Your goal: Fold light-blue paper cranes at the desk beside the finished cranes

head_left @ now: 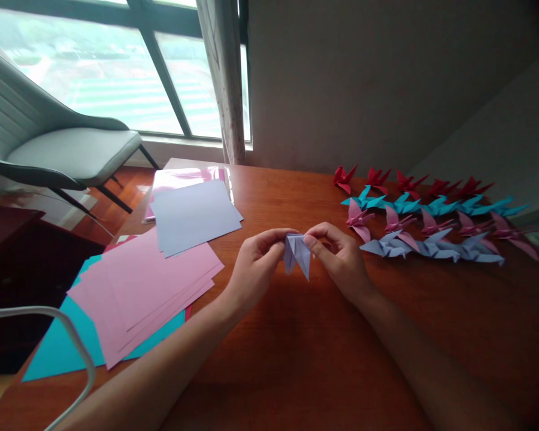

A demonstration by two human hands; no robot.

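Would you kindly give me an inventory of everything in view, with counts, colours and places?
Folded piece: one, pale lilac, between both hands
Back-row birds: five, red, table right
Second-row birds: five, turquoise, table right
Third-row birds: five, pink, table right
Front-row birds: three, pale lilac, table right
Lilac sheets: several, table left
Glossy packet: one, pinkish, under lilac sheets
Pink sheets: several, table left
Turquoise paper: count unclear, under pink sheets
Table: one, brown, centre
Cord: one, white, lower left
Chair: one, grey, upper left
Window: one, dark-framed, behind chair
Curtain: one, pale, beside window
Hands: two, left and right, centre
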